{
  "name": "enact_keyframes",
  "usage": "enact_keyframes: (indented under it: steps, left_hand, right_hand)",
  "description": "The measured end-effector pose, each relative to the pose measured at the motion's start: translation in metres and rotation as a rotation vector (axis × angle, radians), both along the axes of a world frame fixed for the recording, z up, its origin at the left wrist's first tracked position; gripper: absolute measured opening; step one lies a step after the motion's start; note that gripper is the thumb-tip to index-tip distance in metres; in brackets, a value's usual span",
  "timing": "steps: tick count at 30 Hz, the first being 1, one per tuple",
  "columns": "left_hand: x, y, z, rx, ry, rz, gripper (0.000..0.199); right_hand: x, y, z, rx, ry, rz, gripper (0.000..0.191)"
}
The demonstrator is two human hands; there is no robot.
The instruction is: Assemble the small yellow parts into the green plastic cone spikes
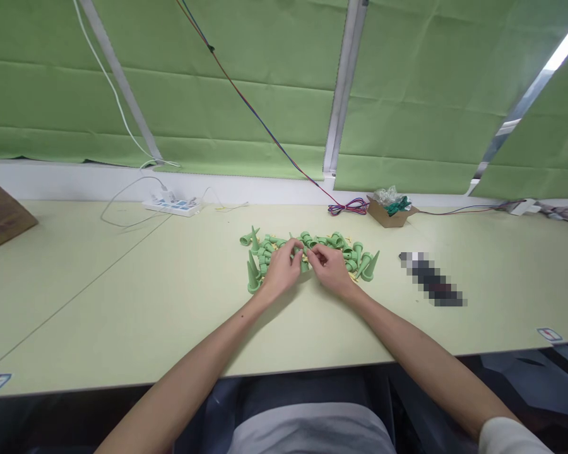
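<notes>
Pinching small piece (305, 256) amid green cones (369, 268): left fingers (296, 243), right fingers (315, 255) | carton (389, 219): clear plastic (386, 195)

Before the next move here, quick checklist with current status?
1. Both hands in view: ok. Left hand and right hand are close together at the green plastic cones.
2. Secure grip: cannot tell; what sits between the fingertips is too small to make out.
3. Cones set back from the tabletop's front edge: ok.
4. Cones sorted: not ok; they lie jumbled, a few upright, among small yellow pieces.
5. Red-and-blue cable clear of the cones: ok; its coil lies behind them.
6. Power strip clear of the hands: ok; well off to the left.
</notes>
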State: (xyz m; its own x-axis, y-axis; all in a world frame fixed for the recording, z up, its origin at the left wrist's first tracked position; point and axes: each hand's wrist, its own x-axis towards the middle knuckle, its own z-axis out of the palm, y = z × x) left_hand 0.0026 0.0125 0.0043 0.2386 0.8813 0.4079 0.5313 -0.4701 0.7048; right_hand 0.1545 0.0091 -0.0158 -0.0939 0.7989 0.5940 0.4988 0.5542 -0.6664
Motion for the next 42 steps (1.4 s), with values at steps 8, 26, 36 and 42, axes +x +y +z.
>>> enact_keyframes:
  steps: [8, 26, 36, 42]
  left_hand:
    - [-0.0006, -0.0008, 0.0007, 0.007, -0.002, -0.012, 0.018]
    - [-0.0002, -0.0032, 0.0041, 0.025, 0.010, 0.010, 0.014]
    - [0.0022, -0.0048, 0.0026, 0.097, 0.062, 0.009, 0.020]
    - [0.0020, -0.0052, 0.0008, 0.127, 0.070, -0.030, 0.022]
  right_hand:
    - [0.0001, 0.0012, -0.0014, 0.010, -0.025, -0.005, 0.028]
    - [0.0007, 0.0046, -0.0048, 0.019, -0.025, 0.003, 0.028]
    - [0.0007, 0.0054, -0.0066, -0.054, -0.031, 0.008, 0.027]
    - [0.0016, 0.0086, -0.0088, -0.121, -0.018, -0.017, 0.026]
